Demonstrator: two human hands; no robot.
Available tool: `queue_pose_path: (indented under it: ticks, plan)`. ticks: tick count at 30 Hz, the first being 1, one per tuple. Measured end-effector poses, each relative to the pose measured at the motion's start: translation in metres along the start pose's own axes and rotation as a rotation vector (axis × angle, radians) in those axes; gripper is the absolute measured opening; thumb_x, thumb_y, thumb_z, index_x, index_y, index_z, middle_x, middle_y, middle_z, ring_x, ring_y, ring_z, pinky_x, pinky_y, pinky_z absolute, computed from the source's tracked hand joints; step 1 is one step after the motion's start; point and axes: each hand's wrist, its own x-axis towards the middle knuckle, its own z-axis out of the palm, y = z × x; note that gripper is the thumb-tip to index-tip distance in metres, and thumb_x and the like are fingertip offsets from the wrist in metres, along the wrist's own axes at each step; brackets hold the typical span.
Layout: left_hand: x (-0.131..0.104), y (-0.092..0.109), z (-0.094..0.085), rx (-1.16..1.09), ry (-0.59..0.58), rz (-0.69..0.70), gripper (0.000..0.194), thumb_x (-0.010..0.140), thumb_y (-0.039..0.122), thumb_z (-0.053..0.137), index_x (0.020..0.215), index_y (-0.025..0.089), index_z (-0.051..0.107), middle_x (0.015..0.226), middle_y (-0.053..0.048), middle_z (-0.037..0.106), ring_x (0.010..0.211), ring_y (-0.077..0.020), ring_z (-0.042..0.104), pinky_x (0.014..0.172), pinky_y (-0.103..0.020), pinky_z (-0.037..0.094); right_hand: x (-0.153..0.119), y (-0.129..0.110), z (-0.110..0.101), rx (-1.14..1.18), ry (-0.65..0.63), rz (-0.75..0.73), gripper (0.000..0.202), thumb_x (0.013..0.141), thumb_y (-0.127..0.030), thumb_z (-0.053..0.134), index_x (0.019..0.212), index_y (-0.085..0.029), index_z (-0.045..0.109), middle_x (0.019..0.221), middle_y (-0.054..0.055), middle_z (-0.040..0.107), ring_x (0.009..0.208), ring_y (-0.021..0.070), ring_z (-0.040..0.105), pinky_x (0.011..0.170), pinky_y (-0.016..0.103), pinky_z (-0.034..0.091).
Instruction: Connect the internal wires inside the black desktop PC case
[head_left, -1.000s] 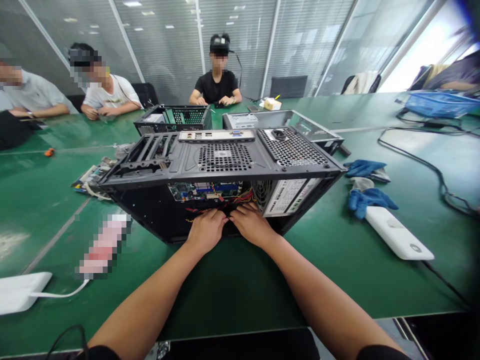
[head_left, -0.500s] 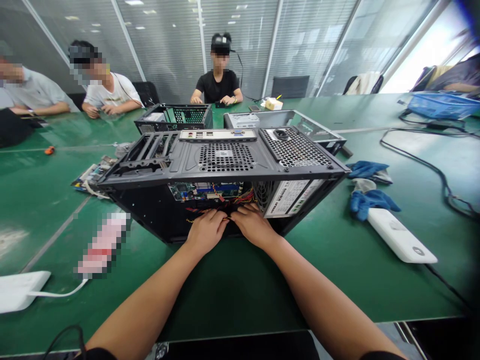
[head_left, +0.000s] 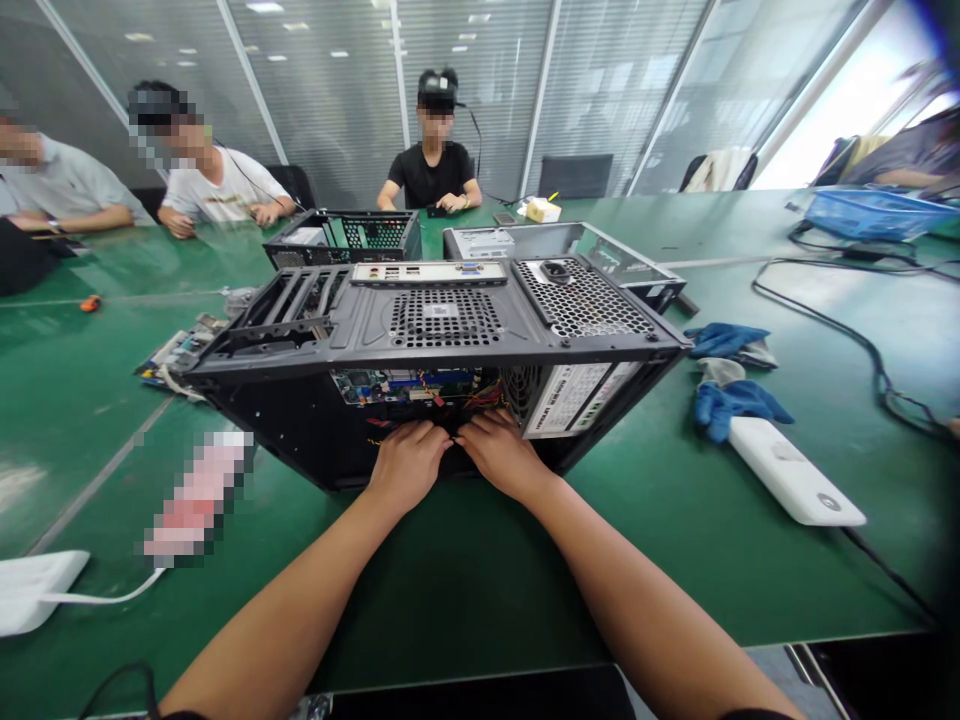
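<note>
A black desktop computer case (head_left: pixel 442 320) lies on its side on the green table (head_left: pixel 480 580), its open side facing me. Inside I see a motherboard (head_left: pixel 409 383), red and yellow wires (head_left: pixel 480 397) and a power supply (head_left: pixel 574 390) at the right. My left hand (head_left: pixel 405 462) and my right hand (head_left: pixel 501 452) reach side by side into the case's lower opening. Their fingers curl in among the wires and the fingertips are hidden, so what they grip is not visible.
Blue gloves (head_left: pixel 731 400) and a white device (head_left: pixel 795 470) lie to the right. A white box with cable (head_left: pixel 30 590) sits at the left front. Two more open cases (head_left: pixel 345 235) stand behind. Three people sit across the table. Black cables (head_left: pixel 862 340) run at the right.
Both hands stay inside the case with only slight finger shifts. The view has moved a little, so the case appears slightly further left.
</note>
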Motion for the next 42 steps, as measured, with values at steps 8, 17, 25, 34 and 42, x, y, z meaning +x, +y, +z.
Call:
queue_pose_path:
  ticks: [8,17,25,34,42]
  plan:
    - [-0.0020,-0.0018,0.0032,-0.020,0.045,0.026,0.020,0.096,0.025,0.053,0.084,0.019,0.067,0.079,-0.003,0.062,0.073,-0.0168,0.060,0.066,-0.027,0.049,-0.0002,0.0011,0.0013,-0.015,-0.020,0.004,0.015,0.095,-0.020,0.056,0.084,-0.019,0.066,0.080,0.004,0.062,0.085,0.0210,0.054,0.082,0.033,0.036]
    - [-0.0025,0.0006,0.0015,-0.004,-0.003,-0.036,0.020,0.097,0.029,0.053,0.088,0.020,0.069,0.084,-0.003,0.059,0.071,-0.0156,0.060,0.062,-0.025,0.047,-0.0013,0.0017,0.0042,-0.003,-0.014,0.015,0.010,0.095,-0.019,0.055,0.092,-0.019,0.065,0.084,0.004,0.065,0.087,0.0210,0.055,0.083,0.033,0.036]
    - [-0.0009,0.0006,0.0026,0.098,-0.012,-0.013,0.024,0.099,0.030,0.049,0.088,0.020,0.069,0.079,-0.003,0.057,0.069,-0.0167,0.057,0.060,-0.027,0.045,-0.0020,0.0017,0.0016,0.011,-0.001,-0.016,0.015,0.097,-0.022,0.051,0.091,-0.019,0.064,0.084,0.005,0.062,0.087,0.0210,0.052,0.084,0.033,0.035]
    - [-0.0026,-0.0024,0.0057,0.054,0.046,0.041,0.026,0.099,0.028,0.048,0.086,0.020,0.069,0.076,-0.003,0.057,0.068,-0.0162,0.056,0.062,-0.027,0.047,-0.0018,0.0019,-0.0008,0.020,-0.037,-0.016,0.015,0.096,-0.019,0.053,0.089,-0.020,0.066,0.082,0.003,0.062,0.086,0.0201,0.052,0.085,0.033,0.034]
    - [-0.0048,-0.0036,0.0086,0.001,0.110,0.063,0.020,0.098,0.025,0.049,0.093,0.018,0.067,0.080,-0.004,0.060,0.073,-0.0168,0.060,0.066,-0.028,0.050,-0.0002,0.0009,-0.0029,0.015,-0.079,0.010,0.017,0.096,-0.018,0.052,0.091,-0.021,0.068,0.085,0.003,0.064,0.088,0.0198,0.053,0.086,0.033,0.034]
